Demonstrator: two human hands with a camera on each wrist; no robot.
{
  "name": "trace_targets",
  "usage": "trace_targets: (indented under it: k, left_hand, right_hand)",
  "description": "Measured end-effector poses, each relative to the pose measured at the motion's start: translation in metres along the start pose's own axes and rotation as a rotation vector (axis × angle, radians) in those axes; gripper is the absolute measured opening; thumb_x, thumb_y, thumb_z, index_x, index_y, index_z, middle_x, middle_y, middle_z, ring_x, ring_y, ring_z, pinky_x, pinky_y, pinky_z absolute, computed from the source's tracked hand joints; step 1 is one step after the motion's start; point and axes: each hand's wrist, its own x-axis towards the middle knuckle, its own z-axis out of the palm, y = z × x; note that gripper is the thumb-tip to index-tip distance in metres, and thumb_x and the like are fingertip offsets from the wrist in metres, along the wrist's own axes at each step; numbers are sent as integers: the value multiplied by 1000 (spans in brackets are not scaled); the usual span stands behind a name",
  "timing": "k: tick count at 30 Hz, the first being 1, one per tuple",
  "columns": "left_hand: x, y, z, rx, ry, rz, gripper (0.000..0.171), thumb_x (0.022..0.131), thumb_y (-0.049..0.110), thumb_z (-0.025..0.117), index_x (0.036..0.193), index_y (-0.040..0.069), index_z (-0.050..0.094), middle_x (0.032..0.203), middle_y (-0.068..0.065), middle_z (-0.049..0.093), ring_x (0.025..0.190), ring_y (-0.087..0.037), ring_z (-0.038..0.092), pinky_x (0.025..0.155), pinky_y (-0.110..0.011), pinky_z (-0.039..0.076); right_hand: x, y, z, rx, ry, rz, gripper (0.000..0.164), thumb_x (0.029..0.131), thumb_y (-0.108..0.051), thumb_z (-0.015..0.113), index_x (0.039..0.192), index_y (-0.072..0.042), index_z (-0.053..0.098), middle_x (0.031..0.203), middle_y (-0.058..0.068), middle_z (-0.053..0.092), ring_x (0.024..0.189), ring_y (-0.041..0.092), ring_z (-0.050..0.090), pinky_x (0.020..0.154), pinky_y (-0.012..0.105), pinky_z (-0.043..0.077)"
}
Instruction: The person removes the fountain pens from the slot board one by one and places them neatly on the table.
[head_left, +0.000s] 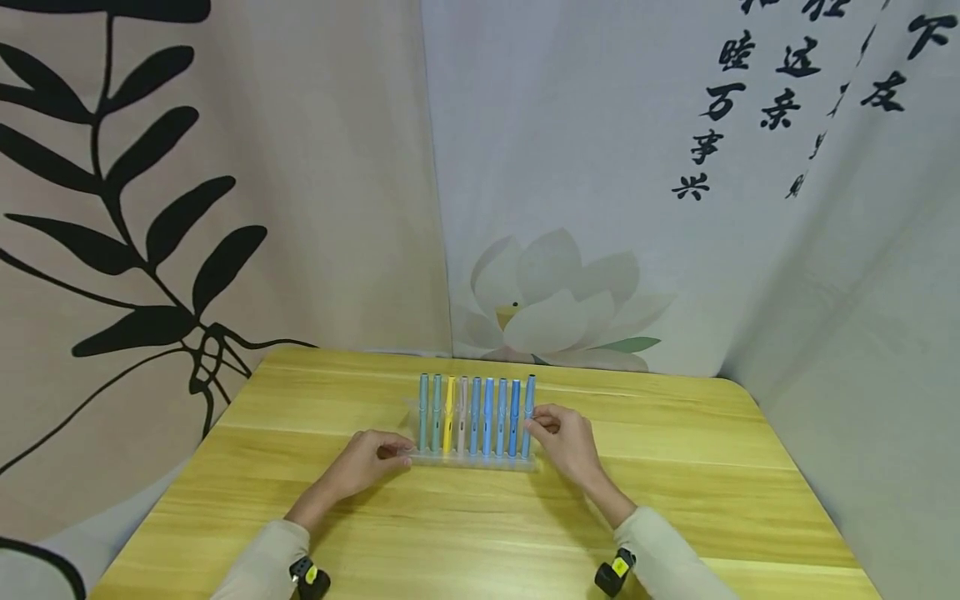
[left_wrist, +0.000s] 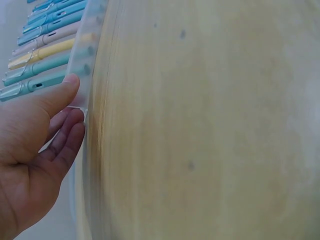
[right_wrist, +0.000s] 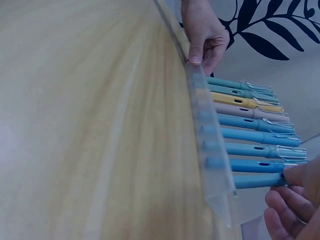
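Observation:
A clear plastic pen stand (head_left: 480,462) holds several pens upright in a row. From the left come two green pens (head_left: 423,408), a yellow pen (head_left: 449,408), a pale purple pen (head_left: 462,408) and several blue pens (head_left: 489,408). My left hand (head_left: 367,458) pinches the stand's left end, thumb on the front strip in the left wrist view. At the other end my right hand (head_left: 568,442) grips the rightmost blue pen (right_wrist: 257,180) between thumb and fingers, its lower end at the stand.
The stand is on a yellow wood-grain table (head_left: 465,533), towards its back edge. Behind hangs a pale curtain (head_left: 337,167) printed with dark leaves, a lotus and writing. Each sleeve end has a small black device (head_left: 617,573) with a yellow mark.

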Motion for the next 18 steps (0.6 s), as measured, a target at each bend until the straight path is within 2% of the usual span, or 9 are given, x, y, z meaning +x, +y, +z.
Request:
trace_targets:
  k: [9,18]
  left_hand:
    - [2,1,0,-6,7,14,21,94,17,76,112,8,77,106,-2,76,89,-11,67,79,-27,57]
    - [1,2,-1,-3,5,-10,22,94,16,75,114,8,77,105,-1,76,88,-9,66,79,-26,56]
  right_hand:
    - [3,-7,-16,-5,20,-10,23,94,-21,76,111,-6,76,93,0,76,84,14,71,77,31,59]
    - [-6,-5,-29,-7,19,-10,23,94,-21,76,112,-6,76,94,0,76,85,14,71,77,29,59]
